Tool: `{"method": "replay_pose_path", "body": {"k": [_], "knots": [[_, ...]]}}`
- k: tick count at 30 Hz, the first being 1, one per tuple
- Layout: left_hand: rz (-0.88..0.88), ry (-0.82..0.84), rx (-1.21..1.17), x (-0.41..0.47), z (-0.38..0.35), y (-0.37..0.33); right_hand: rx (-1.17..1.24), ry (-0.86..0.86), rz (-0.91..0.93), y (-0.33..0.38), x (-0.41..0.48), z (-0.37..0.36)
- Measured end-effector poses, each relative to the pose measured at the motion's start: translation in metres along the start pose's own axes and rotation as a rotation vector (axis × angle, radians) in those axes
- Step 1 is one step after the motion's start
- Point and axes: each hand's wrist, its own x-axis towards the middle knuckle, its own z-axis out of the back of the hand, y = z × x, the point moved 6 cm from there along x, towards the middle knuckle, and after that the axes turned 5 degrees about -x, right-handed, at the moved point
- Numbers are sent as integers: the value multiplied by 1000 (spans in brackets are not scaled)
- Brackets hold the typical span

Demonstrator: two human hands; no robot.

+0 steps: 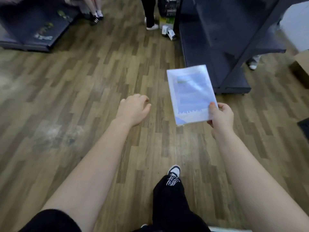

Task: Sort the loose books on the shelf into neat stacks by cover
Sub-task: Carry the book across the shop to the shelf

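Two hands in view: right hand [220, 118] occupied, left hand [133, 109] free.
Right hand: grips the book [190, 94] at its near right corner, thumb on the cover, fingers wrapped under the edge.
Left hand: loosely curled, palm down, holding nothing; left of the dark shelf unit [217, 47], well apart from it.
Book position: in the air just before the shelf unit's near end, cover up, glossy, print blurred.
Book long axis: runs away from the person, far end leaning slightly left.
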Motion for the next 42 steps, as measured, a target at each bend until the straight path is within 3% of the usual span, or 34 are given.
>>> {"method": "replay_pose_path", "body": {"k": [15, 24, 32, 42], "knots": [[19, -55, -25, 313, 30, -49, -54, 28, 92, 130, 277, -69], [74, -6, -45, 466, 25, 18, -95, 76, 74, 168, 402, -203], [46, -37, -44, 629, 75, 90, -70, 69, 40, 237, 499, -327], [38, -55, -2, 823, 99, 123, -73, 218, 77, 309, 657, -424]]}}
